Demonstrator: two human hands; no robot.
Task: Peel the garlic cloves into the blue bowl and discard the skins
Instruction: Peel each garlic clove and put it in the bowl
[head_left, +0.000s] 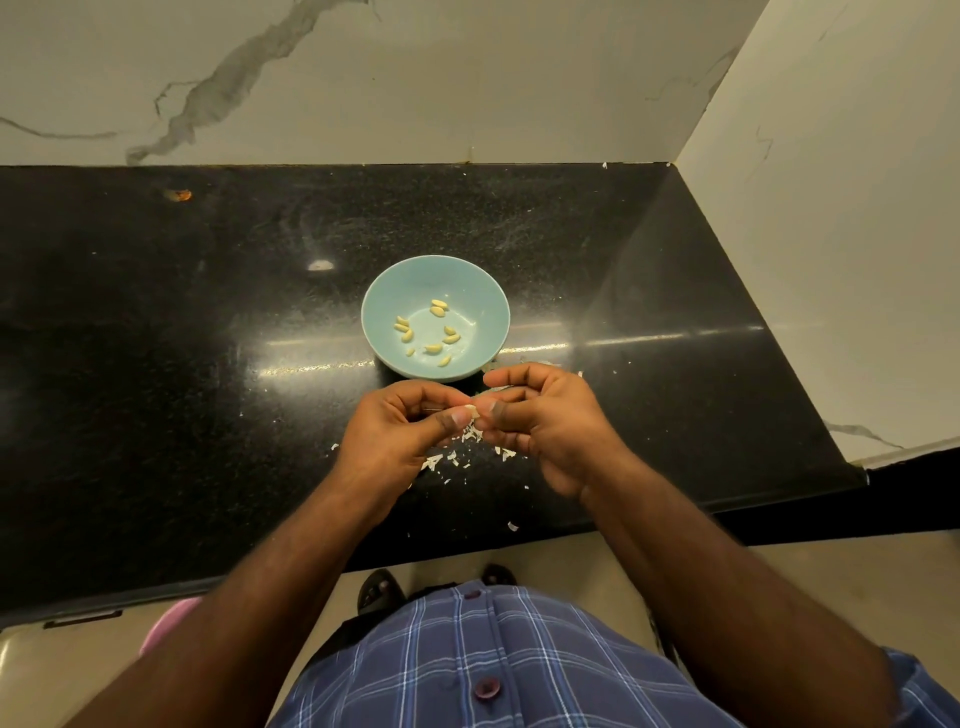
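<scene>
Pinched by both hands, garlic clove (471, 410) lies approx. left-right.

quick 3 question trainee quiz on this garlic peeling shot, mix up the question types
1. True or false: the blue bowl already holds peeled cloves.
2. Where do the loose skins lie? A) in the bowl B) on the black counter under the hands C) on the floor
3. What do the left hand and right hand pinch between them?

Key
1. True
2. B
3. A garlic clove, still being peeled
</scene>
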